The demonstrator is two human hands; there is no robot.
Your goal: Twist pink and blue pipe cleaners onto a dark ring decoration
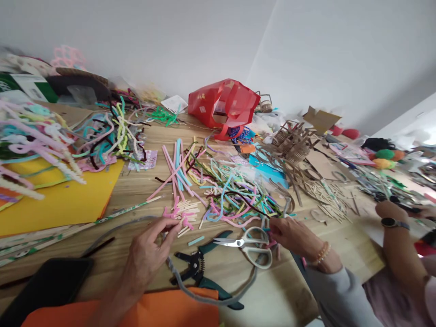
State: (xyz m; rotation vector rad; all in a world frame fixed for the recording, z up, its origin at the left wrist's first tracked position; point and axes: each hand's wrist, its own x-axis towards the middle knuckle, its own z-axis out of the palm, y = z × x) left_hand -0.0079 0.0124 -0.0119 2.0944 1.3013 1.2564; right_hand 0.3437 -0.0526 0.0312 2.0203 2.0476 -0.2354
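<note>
My left hand [148, 250] pinches thumb and forefinger together beside short pale sticks [189, 209] and pink fuzzy pieces [172, 212]. What lies between the fingertips is too small to tell. My right hand [294, 236], with a beaded bracelet, is closed near the handles of the scissors [243, 243]. Something pink shows under its fingers, mostly hidden. Green-handled wire strippers [195, 263] lie between the hands, partly beneath the scissor blades. A grey fuzzy cord [204, 297] curves across the stripper handle, between the two hands.
Mixed pipe cleaners [238, 195] are heaped behind the hands. Behind them stands a red bag [207, 104]. Orange sheet [184, 306] and black phone [51, 281] lie at the front; yellow sheets [85, 200] are left. At right, a co-worker's watch-wearing arm [397, 240] reaches in.
</note>
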